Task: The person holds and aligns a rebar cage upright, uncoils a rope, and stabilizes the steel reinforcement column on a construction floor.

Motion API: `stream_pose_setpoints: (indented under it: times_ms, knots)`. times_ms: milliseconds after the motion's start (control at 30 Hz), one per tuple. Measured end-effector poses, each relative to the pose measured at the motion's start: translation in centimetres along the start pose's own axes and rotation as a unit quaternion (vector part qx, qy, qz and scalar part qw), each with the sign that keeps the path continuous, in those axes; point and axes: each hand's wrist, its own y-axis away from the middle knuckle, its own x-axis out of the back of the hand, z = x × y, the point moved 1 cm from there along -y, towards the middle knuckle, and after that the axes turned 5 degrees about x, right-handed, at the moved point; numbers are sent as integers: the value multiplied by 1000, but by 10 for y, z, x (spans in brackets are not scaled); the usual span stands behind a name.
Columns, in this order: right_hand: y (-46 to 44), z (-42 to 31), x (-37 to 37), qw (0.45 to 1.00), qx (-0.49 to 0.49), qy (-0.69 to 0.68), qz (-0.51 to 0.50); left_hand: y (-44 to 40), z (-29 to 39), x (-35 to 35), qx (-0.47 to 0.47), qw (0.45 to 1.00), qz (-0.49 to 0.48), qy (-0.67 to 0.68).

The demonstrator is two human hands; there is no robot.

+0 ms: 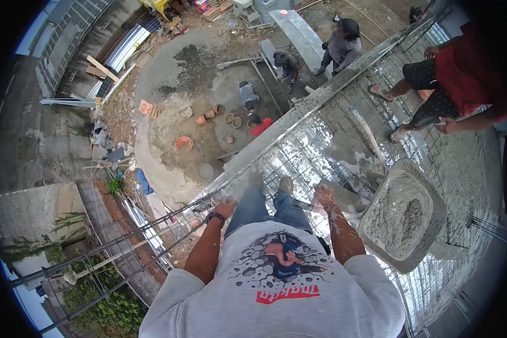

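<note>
My left hand [226, 208], with a dark watch [214, 216] on the wrist, hangs beside my left thigh, close to the rebar at the slab's edge. Its fingers are loosely bent and apart, with nothing visible in them. My right hand [323, 196], spattered with cement, hangs by my right leg. Its fingers look loose, and I make out nothing held in it. To the right of that hand stands a mortar tub [403, 211] with wet grey concrete [403, 217] in it. My jeans [256, 209] and boots are over the rebar mesh [304, 152].
A person in a red shirt [467, 73] stands on the mesh at the right. Past the formwork edge [321, 98] the ground drops away; several people work below around buckets [184, 143] and a mortar patch. Long rebar [112, 243] juts out at the left.
</note>
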Motion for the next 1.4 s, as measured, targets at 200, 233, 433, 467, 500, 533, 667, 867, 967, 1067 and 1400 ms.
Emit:
stream_pose_setpoints:
  times_ms: [200, 233, 433, 467, 500, 533, 667, 867, 967, 1067, 1400]
  knots:
    - [-60, 112, -31, 995, -91, -12, 40, -21, -5, 22, 25, 999, -28, -28]
    - [-51, 114, -30, 999, -49, 15, 3, -32, -13, 24, 27, 998, -39, -27]
    - [3, 63, -23, 940, 188, 278, -62, -139, -87, -2, -99, 990, -22, -99]
    - [-12, 90, -38, 964, 184, 187, -40, -140, -83, 3, -89, 991, -27, -98]
    - [-15, 99, -45, 980, 157, 120, -24, -139, -75, 9, -79, 991, -32, -99]
    - [-17, 107, -52, 990, 133, 52, -4, -135, -65, 16, -69, 992, -38, -100]
    - [22, 18, -45, 991, -57, -119, 17, -118, -22, 50, -10, 993, -102, -57]
    - [57, 11, -58, 985, -93, -118, 84, -173, -35, 52, -111, 978, -56, -168]
    - [44, 59, -88, 980, 35, 184, 70, -140, 16, 92, -82, 986, -60, -133]
    - [67, 39, -92, 973, 15, 225, 43, -145, 36, 102, -98, 972, -73, -199]
    - [77, 9, -95, 948, -224, -211, 81, -164, 159, 99, -177, 910, -128, -352]
